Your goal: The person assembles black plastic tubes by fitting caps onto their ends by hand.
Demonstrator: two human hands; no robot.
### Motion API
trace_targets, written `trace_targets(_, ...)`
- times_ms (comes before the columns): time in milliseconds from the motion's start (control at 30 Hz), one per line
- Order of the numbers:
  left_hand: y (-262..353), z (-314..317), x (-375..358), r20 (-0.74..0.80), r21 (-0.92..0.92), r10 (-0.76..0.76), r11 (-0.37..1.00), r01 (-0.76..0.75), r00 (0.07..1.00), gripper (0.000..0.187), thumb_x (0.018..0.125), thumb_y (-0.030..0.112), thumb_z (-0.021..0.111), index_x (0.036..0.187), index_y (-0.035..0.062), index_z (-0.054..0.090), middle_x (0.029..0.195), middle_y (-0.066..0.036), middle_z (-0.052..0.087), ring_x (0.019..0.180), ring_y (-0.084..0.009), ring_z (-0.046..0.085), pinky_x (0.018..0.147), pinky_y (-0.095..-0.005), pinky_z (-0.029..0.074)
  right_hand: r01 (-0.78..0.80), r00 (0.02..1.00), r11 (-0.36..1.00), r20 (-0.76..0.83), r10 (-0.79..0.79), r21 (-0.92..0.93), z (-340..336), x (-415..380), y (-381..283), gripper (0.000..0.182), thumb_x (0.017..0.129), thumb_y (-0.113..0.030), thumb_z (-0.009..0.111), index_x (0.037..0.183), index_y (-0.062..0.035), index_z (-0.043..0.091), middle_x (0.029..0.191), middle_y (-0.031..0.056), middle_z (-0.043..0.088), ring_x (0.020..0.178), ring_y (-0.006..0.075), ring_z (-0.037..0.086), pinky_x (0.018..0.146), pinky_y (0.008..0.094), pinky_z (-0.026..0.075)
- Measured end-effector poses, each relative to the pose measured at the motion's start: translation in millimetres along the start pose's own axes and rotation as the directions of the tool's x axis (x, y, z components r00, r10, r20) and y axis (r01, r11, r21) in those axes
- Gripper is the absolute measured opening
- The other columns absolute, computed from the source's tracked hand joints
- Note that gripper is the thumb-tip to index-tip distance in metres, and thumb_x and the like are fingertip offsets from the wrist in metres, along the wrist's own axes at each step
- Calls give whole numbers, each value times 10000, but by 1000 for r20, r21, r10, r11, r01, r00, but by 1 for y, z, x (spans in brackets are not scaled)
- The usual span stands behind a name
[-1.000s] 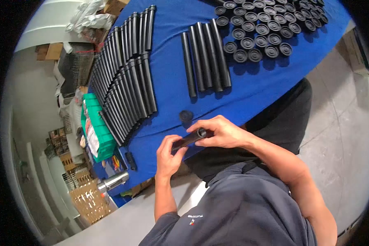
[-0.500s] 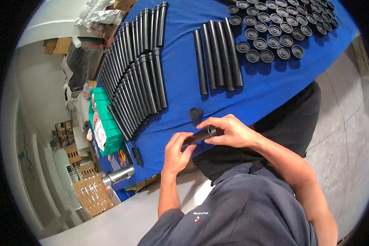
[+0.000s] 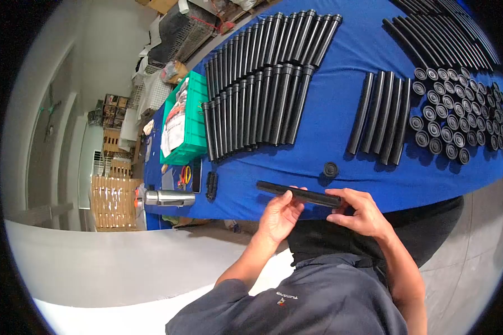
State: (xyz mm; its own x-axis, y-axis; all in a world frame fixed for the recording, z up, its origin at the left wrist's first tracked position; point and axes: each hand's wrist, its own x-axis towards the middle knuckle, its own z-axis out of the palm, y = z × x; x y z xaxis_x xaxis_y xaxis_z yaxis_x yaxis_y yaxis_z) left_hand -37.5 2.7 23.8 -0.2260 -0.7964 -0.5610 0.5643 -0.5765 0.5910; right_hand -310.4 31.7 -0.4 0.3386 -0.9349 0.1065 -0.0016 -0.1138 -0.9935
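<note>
Cloth, blue and creased, spreads below the tube near grey floor.

Black tube swung side-on to camera; left hand rolled palm-up.

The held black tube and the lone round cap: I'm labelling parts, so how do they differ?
The black tube is long and slender, while the round cap is short and disc-like. The tube is held up, its end in the right hand; the cap rests untouched on the blue cloth. Both are black.
</note>
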Motion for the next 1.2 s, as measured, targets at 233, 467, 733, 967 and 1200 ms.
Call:
trace_targets(233, -9, 3, 1, -107, 49, -122, 991, 128, 987, 219, 1005, 212, 695, 1072, 4, 690, 1068, -164, 748, 924, -249, 742, 824, -349, 637, 54, 993, 997, -99, -60, -62, 7, 0, 3, 432, 859, -132, 790, 1259, -37, 659, 983, 142, 706, 792, 260, 711, 698, 372, 561)
trace_targets(467, -21, 23, -23, 208, 863, 230, 414, -289, 951, 192, 943, 162, 768, 988, -7, 689, 835, -132, 725, 698, -242, 709, 637, -318, 576, -62, 994, 996, -91, 55, -71, 5, -1, -5, 375, 877, -163, 777, 1205, -20, 662, 935, 159, 700, 789, 307, 696, 685, 395, 545)
trace_targets(733, -10, 32, 14, 761, 617, 221, -538, -575, 610, 503, 694, -68, 741, 1168, 28, 604, 1119, -154, 669, 1064, -397, 651, 1032, -489, 484, 69, 994, 998, -83, -70, -9, 3, -4, 4, 407, 894, -210, 776, 1235, -28, 648, 903, 191, 700, 781, 309, 707, 714, 418, 550)
trace_targets(967, -6, 45, 4, 720, 679, 189, -388, -623, 667, 447, 723, -65, 744, 1156, 14, 668, 1111, -160, 673, 1005, -346, 676, 902, -436, 555, 168, 983, 977, -101, -155, 133, 5, -3, 18, 466, 885, -201, 772, 1319, -76, 655, 903, 140, 713, 731, 234, 693, 695, 380, 552)
trace_targets(1200, -3, 56, -2, 687, 689, 119, -420, -590, 717, 510, 789, -46, 744, 1290, 12, 664, 1168, -166, 628, 1022, -315, 671, 880, -389, 556, 266, 946, 960, -215, -242, 90, 5, -1, 18, 452, 910, -252, 754, 1307, -56, 664, 987, 170, 734, 818, 315, 714, 747, 414, 551)
